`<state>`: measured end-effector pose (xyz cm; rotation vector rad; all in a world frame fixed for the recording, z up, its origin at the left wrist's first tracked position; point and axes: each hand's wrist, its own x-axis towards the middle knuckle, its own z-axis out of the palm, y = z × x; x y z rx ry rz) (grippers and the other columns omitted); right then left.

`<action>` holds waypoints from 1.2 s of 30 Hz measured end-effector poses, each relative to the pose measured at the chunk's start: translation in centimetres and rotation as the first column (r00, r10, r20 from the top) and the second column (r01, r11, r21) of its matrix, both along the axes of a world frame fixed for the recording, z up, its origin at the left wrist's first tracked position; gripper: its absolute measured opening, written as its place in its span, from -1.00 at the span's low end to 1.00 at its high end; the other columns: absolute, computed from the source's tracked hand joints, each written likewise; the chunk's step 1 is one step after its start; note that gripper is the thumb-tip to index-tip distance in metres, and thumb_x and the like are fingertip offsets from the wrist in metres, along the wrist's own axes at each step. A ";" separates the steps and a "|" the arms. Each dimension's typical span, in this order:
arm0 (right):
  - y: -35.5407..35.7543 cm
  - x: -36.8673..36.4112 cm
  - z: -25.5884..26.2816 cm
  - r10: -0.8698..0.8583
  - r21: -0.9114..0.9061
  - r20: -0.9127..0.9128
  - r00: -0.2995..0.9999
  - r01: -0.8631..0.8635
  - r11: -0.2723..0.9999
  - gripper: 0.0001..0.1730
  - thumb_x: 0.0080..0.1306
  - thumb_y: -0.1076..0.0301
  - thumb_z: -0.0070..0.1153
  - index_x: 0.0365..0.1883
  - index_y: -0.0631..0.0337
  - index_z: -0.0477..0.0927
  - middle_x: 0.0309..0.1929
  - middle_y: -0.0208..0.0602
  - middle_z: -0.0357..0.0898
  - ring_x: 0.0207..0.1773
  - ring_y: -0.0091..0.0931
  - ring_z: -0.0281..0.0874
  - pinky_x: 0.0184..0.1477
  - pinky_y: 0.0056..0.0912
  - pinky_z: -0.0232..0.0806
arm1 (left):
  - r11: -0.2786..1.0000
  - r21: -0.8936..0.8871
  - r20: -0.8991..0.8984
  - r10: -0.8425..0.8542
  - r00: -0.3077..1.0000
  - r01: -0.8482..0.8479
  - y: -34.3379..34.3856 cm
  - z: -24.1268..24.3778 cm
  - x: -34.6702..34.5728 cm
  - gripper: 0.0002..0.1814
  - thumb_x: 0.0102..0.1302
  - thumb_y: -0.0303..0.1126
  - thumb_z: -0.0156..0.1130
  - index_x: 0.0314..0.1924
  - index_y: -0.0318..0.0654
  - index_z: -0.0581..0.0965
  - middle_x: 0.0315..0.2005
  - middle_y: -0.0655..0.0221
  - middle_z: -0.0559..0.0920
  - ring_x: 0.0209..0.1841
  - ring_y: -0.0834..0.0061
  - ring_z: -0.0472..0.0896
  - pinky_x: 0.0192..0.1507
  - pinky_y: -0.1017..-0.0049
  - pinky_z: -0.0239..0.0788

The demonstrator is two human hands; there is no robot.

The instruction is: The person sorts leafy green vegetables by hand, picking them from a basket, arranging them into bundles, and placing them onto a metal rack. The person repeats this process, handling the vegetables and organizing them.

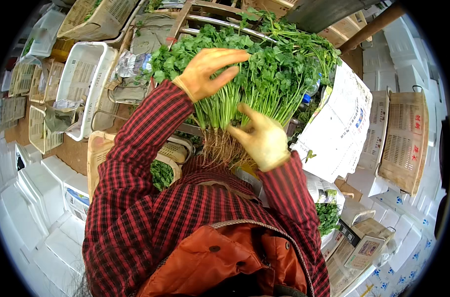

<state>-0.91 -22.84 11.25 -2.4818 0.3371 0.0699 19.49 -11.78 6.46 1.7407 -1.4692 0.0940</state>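
A thick heap of cilantro (258, 70) lies before me, with leaves away from me, pale stems in the middle and brown stringy roots (221, 148) towards my body. Above the leaves on the left, my left hand (210, 74) in a yellowish rubber glove hovers with its thumb apart from the fingers. My right hand (264, 139), gloved alike, is by the root ends and lower stems. Its thumb and fingers are spread, and I see nothing gripped between them; some of its fingers are hidden.
White newspaper sheets (334, 126) and a blue-capped plastic bottle (307, 98) are right of the cilantro. On the left stand a white plastic crate (85, 89) and other baskets. A plastic basket (98, 148) with greens is by my left arm. Foam boxes (43, 185) surround the area.
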 end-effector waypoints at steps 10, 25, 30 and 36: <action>-5.3 2.9 -5.5 -0.398 -0.127 -0.234 0.887 0.378 0.917 -0.30 0.26 0.24 0.32 0.35 0.20 0.39 -0.50 -0.29 0.64 -0.52 -0.53 0.55 -0.37 -0.40 0.49 | 0.966 0.088 -0.031 0.246 0.969 -0.243 12.1 -2.2 -2.7 -0.60 0.21 -0.60 0.21 0.09 -0.30 0.57 0.02 0.08 0.66 0.06 0.13 0.63 0.07 0.25 0.47; -2.8 6.0 -4.7 -0.351 -0.315 -0.239 0.905 0.270 0.910 -0.31 0.26 0.11 0.32 0.32 0.13 0.45 -0.41 -0.20 0.69 -0.38 -0.36 0.67 -0.22 -0.28 0.52 | 0.965 0.214 0.386 0.056 0.921 -0.148 4.2 -4.2 -2.5 -0.66 0.15 -0.20 0.40 -0.09 -0.13 0.63 0.04 0.35 0.67 -0.19 0.40 0.68 -0.15 0.33 0.50; -5.0 3.4 -6.5 -0.363 -0.199 -0.099 0.926 0.339 0.919 -0.40 0.33 0.17 0.27 0.32 0.07 0.47 -0.37 -0.27 0.71 -0.41 -0.47 0.64 -0.30 -0.33 0.53 | 0.973 0.036 0.145 0.221 0.965 -0.228 8.7 -5.1 -2.0 -0.86 0.15 -0.50 0.34 -0.26 -0.24 0.59 -0.07 0.26 0.68 -0.17 0.22 0.67 -0.18 0.27 0.49; -2.1 2.7 -1.2 -0.364 -0.146 -0.037 0.931 0.355 0.923 -0.72 0.41 0.26 0.15 0.02 0.14 0.66 -0.44 -0.25 0.71 -0.45 -0.43 0.67 -0.34 -0.38 0.56 | 0.979 -0.013 0.123 0.204 0.971 -0.204 9.2 -5.9 -2.0 -0.83 0.16 -0.48 0.35 -0.22 -0.26 0.60 -0.05 0.20 0.67 -0.14 0.21 0.68 -0.18 0.26 0.50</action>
